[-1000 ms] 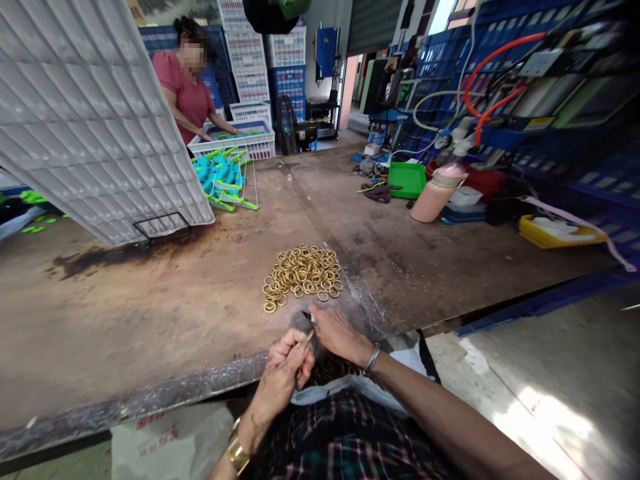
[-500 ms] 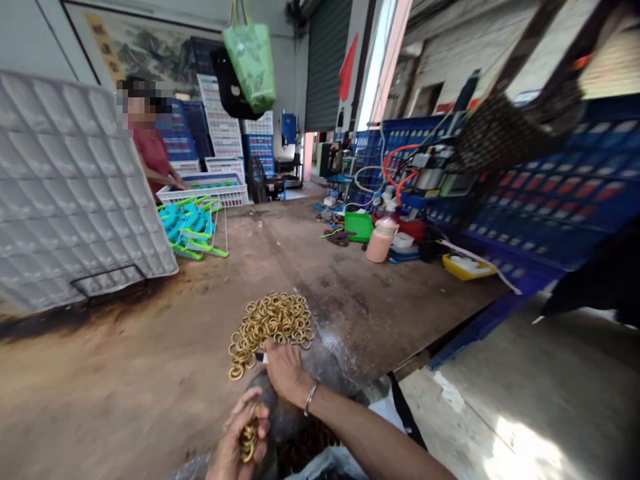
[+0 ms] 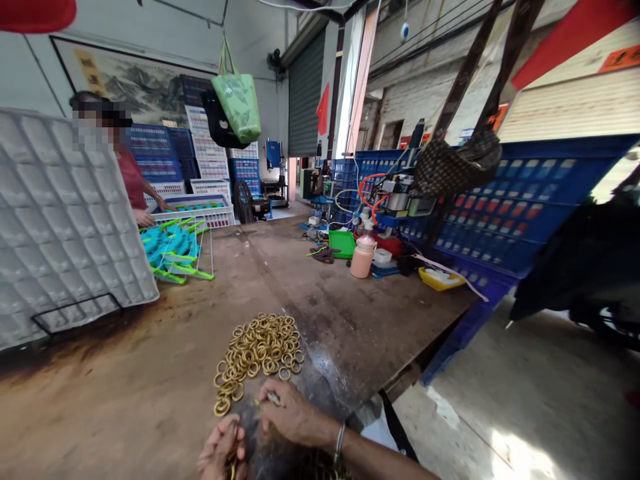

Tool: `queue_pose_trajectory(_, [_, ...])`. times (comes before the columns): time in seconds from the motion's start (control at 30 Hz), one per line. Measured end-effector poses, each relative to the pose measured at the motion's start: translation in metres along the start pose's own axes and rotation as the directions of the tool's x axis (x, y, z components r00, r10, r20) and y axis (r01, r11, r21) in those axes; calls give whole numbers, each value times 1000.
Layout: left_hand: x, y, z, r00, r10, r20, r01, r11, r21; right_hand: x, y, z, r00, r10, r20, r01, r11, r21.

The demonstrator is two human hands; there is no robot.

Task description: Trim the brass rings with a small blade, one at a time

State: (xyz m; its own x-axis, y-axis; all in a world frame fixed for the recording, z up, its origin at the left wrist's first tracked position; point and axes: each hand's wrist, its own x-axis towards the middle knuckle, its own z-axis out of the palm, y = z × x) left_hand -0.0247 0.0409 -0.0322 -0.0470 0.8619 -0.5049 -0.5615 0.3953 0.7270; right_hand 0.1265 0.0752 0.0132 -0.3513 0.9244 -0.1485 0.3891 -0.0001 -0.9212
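A pile of gold-coloured rings (image 3: 265, 343) lies on the brown worktable (image 3: 165, 373), just beyond my hands. My left hand (image 3: 223, 450) is closed around some gold rings, partly cut off by the bottom edge of the view. To its right, my right hand (image 3: 287, 410), with a silver bracelet (image 3: 340, 441) on the wrist, is closed on a small metallic object between thumb and fingers, too small to name. A bit of gold shows at its fingertips. Below my right forearm, more rings show dimly at the bottom edge.
A large white padded panel (image 3: 70, 220) stands at the left. Beyond it are turquoise and green plastic pieces (image 3: 175, 247) and a person (image 3: 131, 180) at a white crate. A pink bottle (image 3: 363, 257), green tray (image 3: 342, 244) and yellow tray (image 3: 440, 279) sit toward the right.
The view has tilted up. My right hand has drawn back from the pile's near edge. My left hand has turned, so fewer of its rings show. The person's hands have moved apart.
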Motion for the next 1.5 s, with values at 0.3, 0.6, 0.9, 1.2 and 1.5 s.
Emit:
queue_pose_trajectory(0.3, [-31,1,25,966,144,216,-190,959,210,-17,-8,-6,978,45,203,-111,938,327])
queue_pose_trajectory(0.6, [-42,5,27,896,383,224,-443,749,493,-14,2,2,998,35,52,-43,986,159])
queue_pose_trajectory(0.9, [-37,3,27,963,157,217,-235,887,397,-10,2,4,997,-57,-59,51,994,-94])
queue_pose_trajectory(1.2, [-39,5,30,967,14,253,-58,984,169,-11,3,2,1000,12,13,-13,1000,28])
queue_pose_trajectory(1.5, [-37,3,30,969,114,220,-150,976,158,-19,8,3,992,-105,64,123,812,-571])
